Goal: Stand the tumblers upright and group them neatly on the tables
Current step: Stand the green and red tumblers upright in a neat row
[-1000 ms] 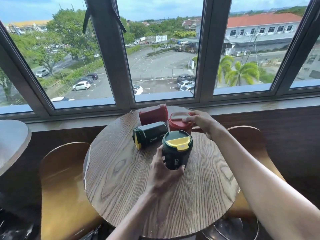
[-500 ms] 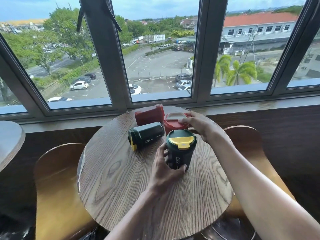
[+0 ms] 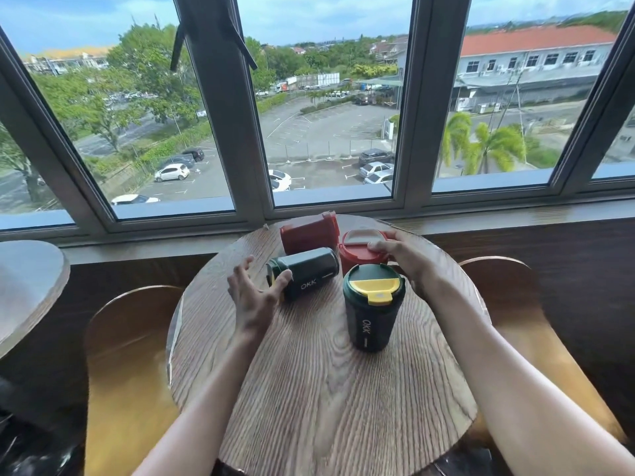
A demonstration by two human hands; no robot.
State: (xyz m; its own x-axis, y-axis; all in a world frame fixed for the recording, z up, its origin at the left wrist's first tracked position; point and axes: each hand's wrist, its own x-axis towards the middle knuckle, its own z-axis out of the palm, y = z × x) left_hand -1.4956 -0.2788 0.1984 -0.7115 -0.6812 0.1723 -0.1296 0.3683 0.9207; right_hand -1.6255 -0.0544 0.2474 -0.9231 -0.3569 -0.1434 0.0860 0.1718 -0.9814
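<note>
One lying green tumbler [image 3: 304, 272] touches the spread left hand [image 3: 252, 293].

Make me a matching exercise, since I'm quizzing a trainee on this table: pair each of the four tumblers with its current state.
Things:
1. dark green tumbler with yellow lid nearest the camera
2. second dark green tumbler
3. red tumbler with pale lid
4. red tumbler nearest the window

States:
A. on its side, untouched
B. upright, untouched
C. upright, right hand on its lid
D. on its side, left hand touching it

Pairs: 1-B, 2-D, 3-C, 4-A
</note>
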